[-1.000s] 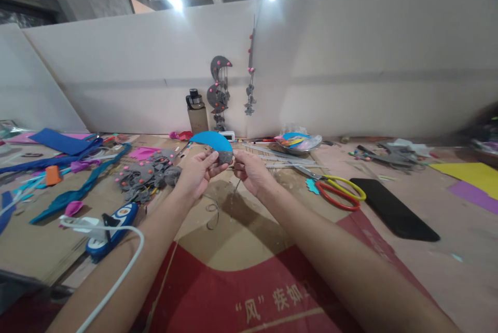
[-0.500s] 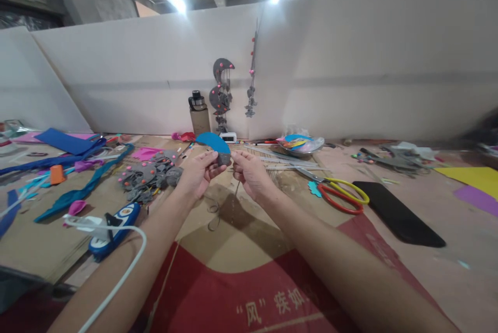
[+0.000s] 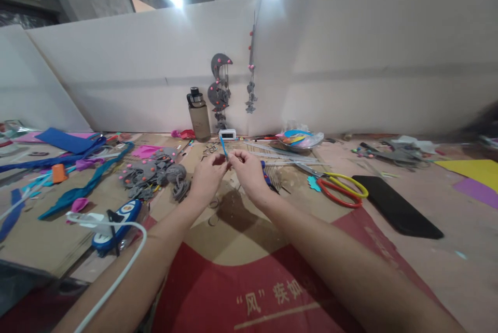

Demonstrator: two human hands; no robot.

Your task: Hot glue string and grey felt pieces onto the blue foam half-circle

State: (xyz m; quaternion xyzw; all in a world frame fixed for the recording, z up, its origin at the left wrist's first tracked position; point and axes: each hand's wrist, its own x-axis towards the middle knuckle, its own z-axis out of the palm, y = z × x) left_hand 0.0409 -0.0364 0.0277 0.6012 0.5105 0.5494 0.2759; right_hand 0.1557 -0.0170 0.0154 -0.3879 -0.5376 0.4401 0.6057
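Observation:
My left hand (image 3: pixel 207 180) and my right hand (image 3: pixel 249 173) meet above the cardboard, fingertips pinched together. Between them stands a blue foam piece (image 3: pixel 223 147), seen edge-on as a thin strip. The left fingers pinch its lower end. My right thumb and forefinger press together right beside it; what they hold is too small to make out. A pile of grey felt shapes with pink beads (image 3: pixel 153 174) lies just left of my left hand.
Red-and-yellow-handled scissors (image 3: pixel 337 188) and a black phone (image 3: pixel 392 207) lie to the right. A blue glue gun (image 3: pixel 113 221) with a white cable sits at the left. A bottle (image 3: pixel 198 115) and a plastic dish (image 3: pixel 300 140) stand at the back wall.
The blue foam piece has turned from a broad half-disc to edge-on. Both hands have closed in on each other.

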